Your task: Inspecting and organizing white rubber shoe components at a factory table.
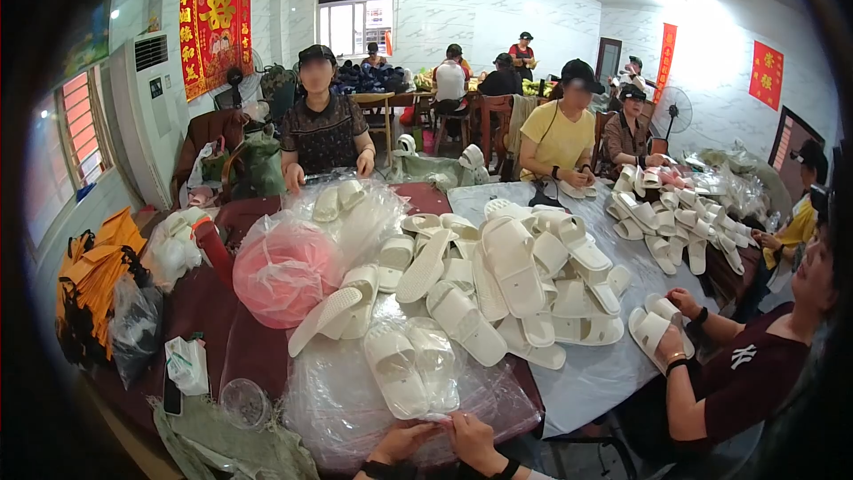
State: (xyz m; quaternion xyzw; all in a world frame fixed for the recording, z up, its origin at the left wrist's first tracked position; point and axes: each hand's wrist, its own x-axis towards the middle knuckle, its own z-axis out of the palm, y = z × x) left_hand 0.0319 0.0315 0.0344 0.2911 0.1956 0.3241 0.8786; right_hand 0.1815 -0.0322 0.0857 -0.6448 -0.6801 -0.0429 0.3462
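In front of me a pair of cream slippers (398, 372) lies side by side inside a clear plastic bag (439, 412), toes pointing away. My left hand (407, 441) and my right hand (471, 441) pinch the bag's near edge close together. Flat clear bags (329, 409) are spread on the table under this pair. Just beyond is a big heap of loose cream slippers (515, 271), some upright, some tipped over.
A pink bundle in plastic (289, 271) sits left of the heap. Nearer left are a tissue pack (187, 366), a phone (172, 396) and a round clear tub (244, 404). Several co-workers sit around; one at right handles slippers (653, 329). Another slipper pile (675, 213) lies farther right.
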